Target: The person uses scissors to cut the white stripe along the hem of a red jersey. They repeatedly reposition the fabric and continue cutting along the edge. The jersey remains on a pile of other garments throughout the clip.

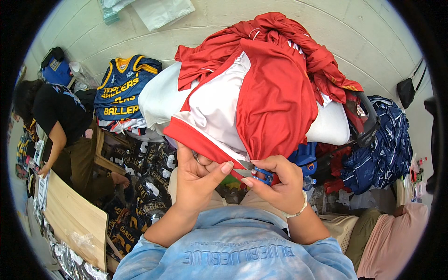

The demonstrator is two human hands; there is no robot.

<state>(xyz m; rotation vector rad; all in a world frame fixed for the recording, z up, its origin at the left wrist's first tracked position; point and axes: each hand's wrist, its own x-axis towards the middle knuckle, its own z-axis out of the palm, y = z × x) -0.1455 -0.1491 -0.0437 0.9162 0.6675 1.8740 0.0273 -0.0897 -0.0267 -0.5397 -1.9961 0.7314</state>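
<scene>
A red and white garment [275, 107] in smooth, shiny cloth lies bunched over a white padded board [158, 95], its near edge hanging toward me. My left hand [193, 179] pinches the red hem, thumb on the near side and fingers partly behind the cloth. My right hand [282, 177] grips small blue-handled thread snips [265, 176]. Their blades point left and lie close against the garment's edge, near my left thumb; whether they touch a thread is too small to tell. More red cloth [284, 28] is heaped on the board's far side.
Navy and yellow jerseys [123, 88] are stacked at the left, with black lettered jerseys [147, 182] below. A co-worker [60, 112] bends beside a wooden panel [77, 219]. Navy patterned clothing [378, 144] piles up at the right, next to a blue plastic object [305, 158]. Behind stands a pale wall [364, 42].
</scene>
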